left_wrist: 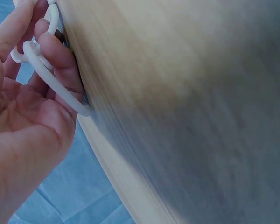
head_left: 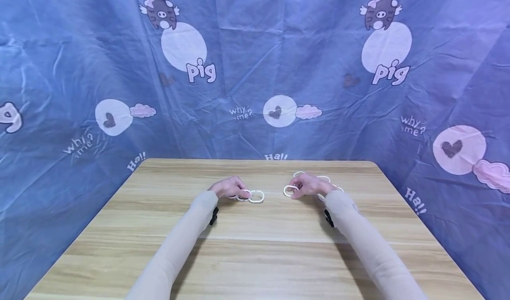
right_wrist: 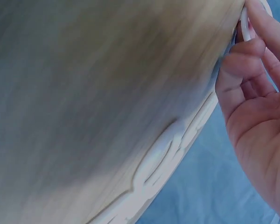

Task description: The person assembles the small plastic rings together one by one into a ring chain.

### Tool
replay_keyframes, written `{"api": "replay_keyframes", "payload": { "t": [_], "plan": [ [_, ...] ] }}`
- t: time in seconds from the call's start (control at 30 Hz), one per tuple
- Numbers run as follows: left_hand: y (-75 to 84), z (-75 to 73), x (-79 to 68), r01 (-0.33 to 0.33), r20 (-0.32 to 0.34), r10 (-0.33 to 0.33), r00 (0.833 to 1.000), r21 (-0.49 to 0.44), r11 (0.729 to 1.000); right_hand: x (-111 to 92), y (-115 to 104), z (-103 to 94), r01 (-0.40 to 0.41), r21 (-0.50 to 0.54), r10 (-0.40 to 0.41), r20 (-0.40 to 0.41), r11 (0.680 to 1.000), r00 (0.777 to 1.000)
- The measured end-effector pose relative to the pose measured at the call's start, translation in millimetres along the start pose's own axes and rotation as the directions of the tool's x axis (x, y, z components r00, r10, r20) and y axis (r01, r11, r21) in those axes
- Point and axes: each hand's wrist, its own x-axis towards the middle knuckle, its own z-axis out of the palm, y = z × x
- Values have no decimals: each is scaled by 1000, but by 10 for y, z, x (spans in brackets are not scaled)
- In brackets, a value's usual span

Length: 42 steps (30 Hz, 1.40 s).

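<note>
In the head view my left hand (head_left: 230,187) holds a short chain of white oval rings (head_left: 263,197) just above the wooden table. One ring sticks out to the right of the fingertips. The left wrist view has a linked white ring (left_wrist: 55,85) hanging across the curled fingers. To the right, across a gap, my right hand (head_left: 311,185) pinches a single white oval ring (head_left: 284,190) between thumb and fingers. Its far part is hidden by the fingers in the right wrist view, where part of the ring (right_wrist: 244,24) shows.
More white rings (head_left: 324,177) lie on the table (head_left: 259,255) behind and beside the right hand, partly hidden by the arm. The right wrist view shows several rings (right_wrist: 149,158) flat on the wood. A blue printed cloth (head_left: 247,70) hangs behind the table.
</note>
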Motion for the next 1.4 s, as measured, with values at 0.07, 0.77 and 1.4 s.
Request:
{"api": "replay_keyframes", "payload": {
  "t": [0.07,0.77,1.4],
  "plan": [
    [5,2,-4,3,-1,-3,1000,1,1000,32,-30,27,-32,40,32,0,999,999],
    [-34,12,17,-10,-20,10,1000,8,1000,275,-280,214,-172,389,157,69,905,985],
    [-20,22,-5,-15,-32,15,999,-14,1000,561,-519,409,-141,499,172,-16,855,985]
  ]
}}
